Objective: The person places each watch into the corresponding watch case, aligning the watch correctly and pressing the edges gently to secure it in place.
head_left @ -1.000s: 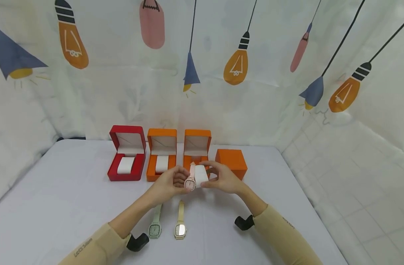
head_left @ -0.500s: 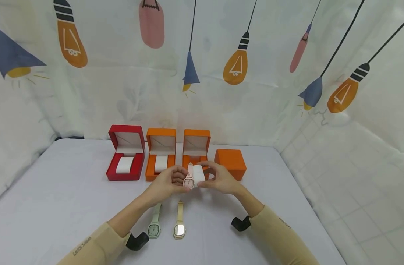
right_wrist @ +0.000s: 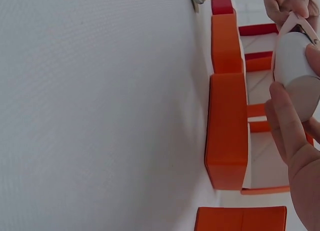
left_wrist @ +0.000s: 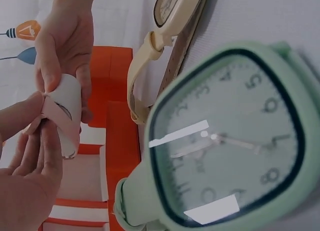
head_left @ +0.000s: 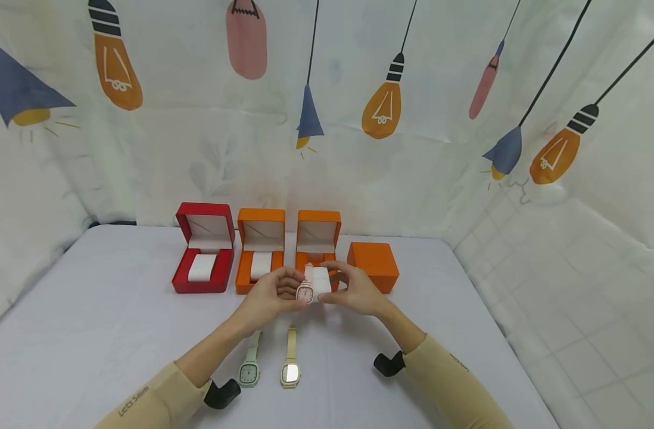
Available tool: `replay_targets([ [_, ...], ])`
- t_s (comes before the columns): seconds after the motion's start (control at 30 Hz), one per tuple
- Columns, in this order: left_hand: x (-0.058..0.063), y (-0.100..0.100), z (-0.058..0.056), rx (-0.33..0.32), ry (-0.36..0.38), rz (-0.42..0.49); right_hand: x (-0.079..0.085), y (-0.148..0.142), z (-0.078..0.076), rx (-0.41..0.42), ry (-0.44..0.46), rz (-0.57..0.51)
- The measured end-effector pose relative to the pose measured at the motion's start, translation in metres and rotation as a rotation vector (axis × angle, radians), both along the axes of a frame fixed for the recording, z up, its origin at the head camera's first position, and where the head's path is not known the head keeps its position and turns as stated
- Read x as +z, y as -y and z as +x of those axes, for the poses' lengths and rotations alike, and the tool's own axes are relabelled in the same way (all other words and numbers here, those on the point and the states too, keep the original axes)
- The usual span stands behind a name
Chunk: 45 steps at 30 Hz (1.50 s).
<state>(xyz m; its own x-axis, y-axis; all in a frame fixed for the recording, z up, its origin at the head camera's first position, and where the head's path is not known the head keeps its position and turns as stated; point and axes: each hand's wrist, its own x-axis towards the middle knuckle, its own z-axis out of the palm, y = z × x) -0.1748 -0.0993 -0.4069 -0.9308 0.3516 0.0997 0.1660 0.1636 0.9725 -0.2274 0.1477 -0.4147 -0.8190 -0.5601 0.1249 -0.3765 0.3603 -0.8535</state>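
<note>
Above the table, in the head view, my left hand (head_left: 268, 298) pinches the strap of a pink watch (head_left: 305, 293). My right hand (head_left: 361, 292) holds a white watch cushion (head_left: 321, 282) right beside it. The left wrist view shows the pink strap (left_wrist: 59, 115) bent around part of the cushion, with my left thumb and fingers on the strap's end. Seen from the right wrist, fingers and thumb grip the cushion (right_wrist: 292, 61) by its sides. A green watch (head_left: 249, 373) and a cream-yellow watch (head_left: 290, 373) lie on the table nearer to me.
Along the back stand an open red watch box (head_left: 222, 280) and an open orange box (head_left: 245, 279), each with a white cushion inside. Another open orange box (head_left: 318, 221) is partly hidden behind my hands. A closed orange box (head_left: 374, 265) stands to its right.
Both hands keep their hold, with the cushion and pink watch shifting only slightly left in view. The watch face tilts a little; the boxes and other watches stay put.
</note>
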Motion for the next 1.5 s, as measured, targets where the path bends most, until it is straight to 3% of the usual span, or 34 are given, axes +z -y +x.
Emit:
replay_targets([
  [0.17,-0.0002,-0.0045,0.0025,0.072,-0.076,-0.107,0.0005,-0.0002,0.0013,-0.009,-0.011,0.004],
  [0.4,-0.0008,-0.0058,0.0040,0.100,-0.109,-0.183,0.0005,0.0005,0.0006,-0.009,-0.005,0.006],
  [0.83,0.0002,-0.0029,0.0023,0.080,-0.165,-0.189,0.0027,0.0008,-0.0006,-0.044,0.027,-0.033],
  [1.03,0.0004,-0.0026,0.0006,0.059,-0.147,-0.139,-0.0012,0.0007,-0.0024,-0.055,0.048,-0.059],
  [1.5,-0.0027,-0.0021,-0.0013,0.094,-0.179,-0.146,-0.0022,0.0051,-0.0004,-0.082,0.069,-0.099],
])
